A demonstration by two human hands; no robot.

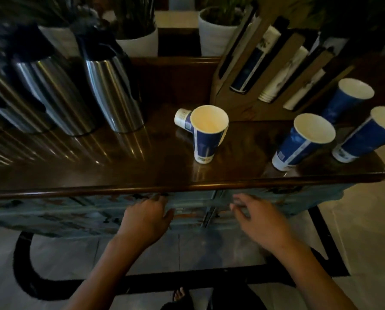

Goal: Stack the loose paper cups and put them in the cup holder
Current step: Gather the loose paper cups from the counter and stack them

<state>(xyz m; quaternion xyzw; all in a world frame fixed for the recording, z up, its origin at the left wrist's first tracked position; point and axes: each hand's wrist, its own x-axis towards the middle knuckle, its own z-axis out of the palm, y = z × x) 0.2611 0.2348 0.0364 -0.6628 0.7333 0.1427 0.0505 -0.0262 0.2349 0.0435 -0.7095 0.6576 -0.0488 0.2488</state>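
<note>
Shiny metal jugs (111, 86) stand in a row on the dark wooden table (142, 175). White plant pots (140, 44) sit behind them.

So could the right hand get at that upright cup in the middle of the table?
Probably yes. The right hand is open and empty below the table edge, and bare tabletop lies before the middle cup.

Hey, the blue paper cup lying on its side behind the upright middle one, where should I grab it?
Probably by its white base end: the tipped blue paper cup points that end left, clear of the upright blue paper cup covering its mouth. Come from the left with the left hand, fingers around the sidewall.
</note>
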